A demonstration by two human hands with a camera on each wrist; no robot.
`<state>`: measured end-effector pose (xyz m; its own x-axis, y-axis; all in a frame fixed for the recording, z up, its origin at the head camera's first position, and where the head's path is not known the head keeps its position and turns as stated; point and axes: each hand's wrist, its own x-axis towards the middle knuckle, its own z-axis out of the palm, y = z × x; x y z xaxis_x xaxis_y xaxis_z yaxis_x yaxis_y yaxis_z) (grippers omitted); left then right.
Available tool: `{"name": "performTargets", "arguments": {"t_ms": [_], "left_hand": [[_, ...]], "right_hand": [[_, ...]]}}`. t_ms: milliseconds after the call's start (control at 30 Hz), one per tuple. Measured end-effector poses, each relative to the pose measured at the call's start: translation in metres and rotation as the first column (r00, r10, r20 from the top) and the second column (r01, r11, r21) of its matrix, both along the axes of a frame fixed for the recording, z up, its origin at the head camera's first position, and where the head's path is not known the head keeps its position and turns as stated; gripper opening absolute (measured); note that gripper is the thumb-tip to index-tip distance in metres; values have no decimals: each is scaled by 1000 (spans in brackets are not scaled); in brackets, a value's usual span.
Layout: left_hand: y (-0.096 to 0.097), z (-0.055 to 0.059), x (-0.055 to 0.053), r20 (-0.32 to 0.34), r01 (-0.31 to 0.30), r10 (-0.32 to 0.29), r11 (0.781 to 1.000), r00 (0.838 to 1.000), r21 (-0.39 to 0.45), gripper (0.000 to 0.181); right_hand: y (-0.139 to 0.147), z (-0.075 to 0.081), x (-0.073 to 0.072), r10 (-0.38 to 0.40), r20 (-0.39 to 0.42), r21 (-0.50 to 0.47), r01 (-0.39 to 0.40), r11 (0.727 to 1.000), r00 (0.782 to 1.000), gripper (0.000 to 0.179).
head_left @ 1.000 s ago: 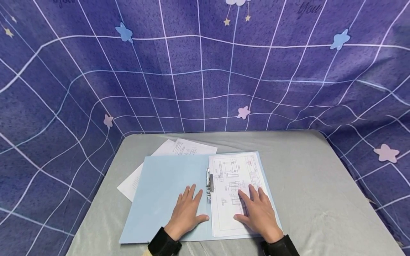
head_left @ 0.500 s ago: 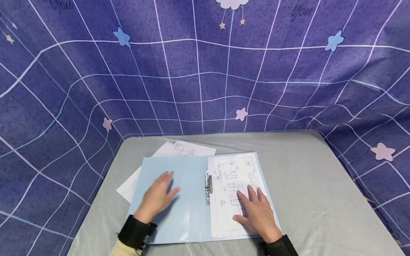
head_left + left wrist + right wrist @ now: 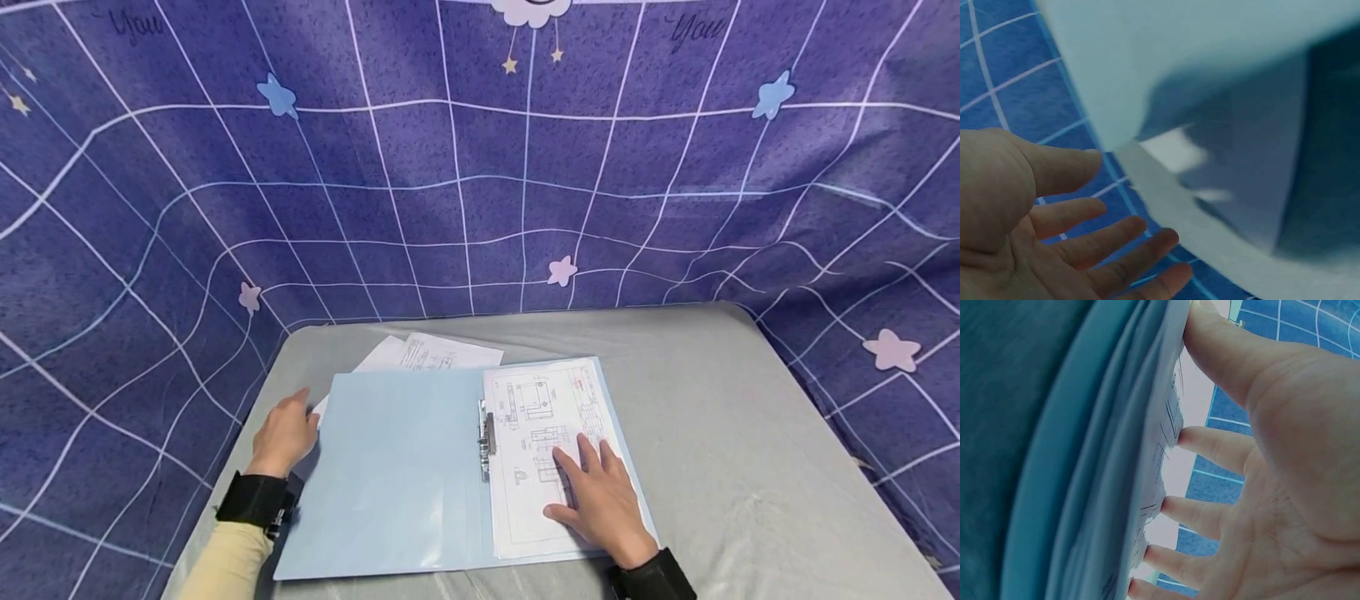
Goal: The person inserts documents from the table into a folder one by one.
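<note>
A light blue folder (image 3: 390,467) lies spread flat on the table, a metal clip (image 3: 486,442) along its spine. Clipped in its right half is a stack of papers (image 3: 525,517) printed with technical drawings. My right hand (image 3: 598,504) rests on the top sheet, fingers spread; the right wrist view has its fingertips (image 3: 1171,505) touching the paper. Beside the folder's left edge is my left hand (image 3: 283,435), holding nothing, above loose sheets (image 3: 450,353) that stick out from under the folder. In the left wrist view its fingers (image 3: 1110,247) are relaxed and apart from the folder.
Grey cloth covers the table (image 3: 720,433), with bare cloth to the right of the folder. A purple-blue curtain (image 3: 420,200) with white lines and stars hangs behind and on both sides.
My left hand has lifted off the folder's left cover and moved left past its edge. My right hand has stayed on the papers. The head view has shifted slightly.
</note>
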<state>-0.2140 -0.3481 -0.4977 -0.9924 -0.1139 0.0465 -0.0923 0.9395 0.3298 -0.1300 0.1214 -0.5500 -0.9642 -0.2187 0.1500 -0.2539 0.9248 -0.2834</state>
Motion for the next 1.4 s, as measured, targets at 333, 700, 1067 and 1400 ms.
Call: {"name": "performTargets", "arguments": {"t_ms": [333,700,1067,1400], "left_hand": [[-6,-12,-9,79,-47,48,999,996,-20,54],[-5,-15,-13,124,-68,69,998,990,-16,56],[-10,-29,-12,125,-78,82,996,989,-39,44],[-16,-34,-15,109,-61,64,998,992,-30,45]], "right_hand": [[0,-2,1,-3,5,-5,3,1000,1000,85],[0,0,1,-6,9,2,6,1000,1000,85],[-2,-3,1,-16,9,5,16,1000,1000,86],[-3,-4,-1,-27,15,20,26,999,1000,87]]}}
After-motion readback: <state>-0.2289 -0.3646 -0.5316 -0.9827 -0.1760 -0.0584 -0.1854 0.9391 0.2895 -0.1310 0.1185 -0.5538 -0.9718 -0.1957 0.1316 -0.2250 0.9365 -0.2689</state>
